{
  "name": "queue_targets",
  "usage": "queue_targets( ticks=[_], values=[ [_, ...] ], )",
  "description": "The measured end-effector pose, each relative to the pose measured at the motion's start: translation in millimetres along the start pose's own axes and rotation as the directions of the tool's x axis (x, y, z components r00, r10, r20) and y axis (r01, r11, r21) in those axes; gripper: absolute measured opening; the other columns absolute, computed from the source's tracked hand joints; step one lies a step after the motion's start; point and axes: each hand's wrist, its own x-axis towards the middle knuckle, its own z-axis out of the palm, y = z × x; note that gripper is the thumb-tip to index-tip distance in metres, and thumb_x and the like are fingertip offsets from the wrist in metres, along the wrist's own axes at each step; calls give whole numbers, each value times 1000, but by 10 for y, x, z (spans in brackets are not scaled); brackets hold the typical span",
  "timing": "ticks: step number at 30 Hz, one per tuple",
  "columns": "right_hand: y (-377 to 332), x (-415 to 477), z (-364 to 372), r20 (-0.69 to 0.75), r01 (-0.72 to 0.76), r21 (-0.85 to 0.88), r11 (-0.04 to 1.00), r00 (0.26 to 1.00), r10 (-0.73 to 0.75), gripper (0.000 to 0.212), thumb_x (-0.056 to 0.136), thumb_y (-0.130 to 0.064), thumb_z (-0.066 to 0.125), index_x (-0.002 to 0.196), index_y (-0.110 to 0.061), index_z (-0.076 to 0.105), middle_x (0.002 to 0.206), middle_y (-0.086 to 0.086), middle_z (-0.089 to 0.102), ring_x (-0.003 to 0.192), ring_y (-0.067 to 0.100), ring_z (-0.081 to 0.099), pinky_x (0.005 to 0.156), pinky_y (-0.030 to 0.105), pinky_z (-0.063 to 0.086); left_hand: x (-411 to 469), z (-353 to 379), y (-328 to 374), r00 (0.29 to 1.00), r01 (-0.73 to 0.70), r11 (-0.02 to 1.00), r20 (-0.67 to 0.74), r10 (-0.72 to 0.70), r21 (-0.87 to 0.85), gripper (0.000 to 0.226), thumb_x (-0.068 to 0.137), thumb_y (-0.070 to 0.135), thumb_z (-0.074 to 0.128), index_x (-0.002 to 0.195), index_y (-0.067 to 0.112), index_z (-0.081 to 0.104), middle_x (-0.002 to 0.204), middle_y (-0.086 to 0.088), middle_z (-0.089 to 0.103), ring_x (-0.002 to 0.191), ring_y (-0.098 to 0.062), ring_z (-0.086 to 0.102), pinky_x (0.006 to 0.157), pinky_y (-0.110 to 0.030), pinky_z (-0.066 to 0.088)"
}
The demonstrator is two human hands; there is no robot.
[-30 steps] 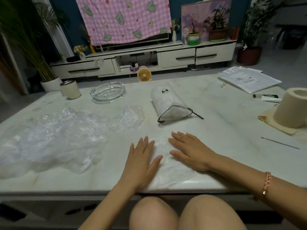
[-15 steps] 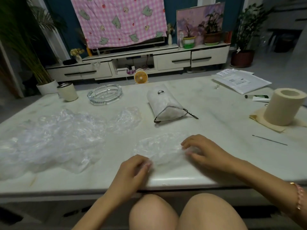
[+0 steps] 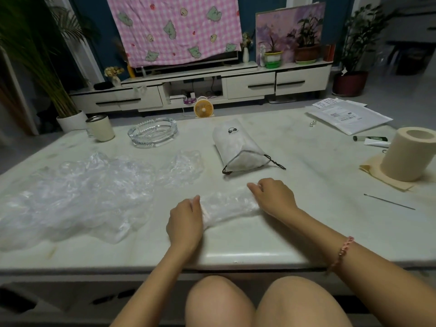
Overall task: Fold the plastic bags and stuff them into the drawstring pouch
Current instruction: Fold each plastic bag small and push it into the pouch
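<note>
Head | left hand, right hand grip plastic bag ends | previously flat-palmed

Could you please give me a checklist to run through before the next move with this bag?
1. Left hand grips one end of the plastic bag: ok.
2. Right hand grips the other end: ok.
3. Bag folded short enough for the drawstring pouch: it is a long strip, not ok.
4. Pouch mouth open towards the person: it faces them; how wide, cannot tell.
5. Room left in the pouch: it bulges, cannot tell.
6. Table between bag and pouch bare: ok.
</note>
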Motion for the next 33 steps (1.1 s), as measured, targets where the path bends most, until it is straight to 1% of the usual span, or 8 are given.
queue_targets(
  ticks=[6,11,15,19,24,27,30,33],
  values=[
    [52,7,102,-124,-18,-320,947,992,-24,37,99,-43,35,103,-9,49,105,9,62,97,30,59,66,32,31,156,81,-21,997,-61,820,2,73,569,35,102,37,30,118,9,44,114,-11,49,85,-26,52,55,-27,31],
    [248,32,46,-180,-64,-368,928,984,-4,38,99,-42,37,112,-9,50,112,8,55,105,27,51,71,33,34,242,97,-104,993,-108,774,32,112,624,44,100,44,31,105,8,56,114,-11,47,107,-29,42,84,-35,33],
    [256,62,-29,-107,-7,-298,954,994,-26,32,100,-35,39,111,-8,53,113,10,56,105,28,50,79,35,38,236,46,-151,987,-161,968,34,157,195,39,93,39,51,64,15,41,78,-1,43,81,-23,46,67,-31,32],
    [-16,120,-353,-52,148,323,935,989,-138,21,90,-19,59,109,-10,57,108,3,61,92,15,54,75,25,40,280,-183,2,987,-46,904,118,106,-426,34,86,18,67,66,11,40,59,1,41,51,-8,39,49,-17,33],
    [-642,74,-701,449,126,581,804,774,-446,66,78,-24,75,135,-23,41,129,-4,52,120,7,48,99,19,41,282,-620,353,902,-58,862,343,261,-503,24,83,18,70,70,13,50,49,10,51,43,-1,42,42,-11,31],
    [-782,72,-649,615,97,565,819,613,-496,23,84,-14,70,103,-16,59,99,-2,64,94,9,60,90,26,45,253,-711,506,845,-107,884,427,322,-456,23,81,17,72,69,14,52,50,9,50,42,-2,41,41,-12,32],
    [-695,51,-550,592,80,586,807,637,-493,15,85,-9,68,75,-13,58,68,-2,58,62,9,55,60,21,46,311,-715,502,899,-150,918,335,281,-368,22,78,21,75,73,12,55,48,4,51,40,-5,43,38,-15,32],
    [-557,25,-501,488,38,641,766,751,-446,15,85,-12,69,85,-1,59,69,4,58,59,12,53,52,20,44,351,-756,465,982,-3,814,153,113,-581,18,86,30,64,84,13,58,59,-1,59,50,-10,53,44,-15,41]
  ],
)
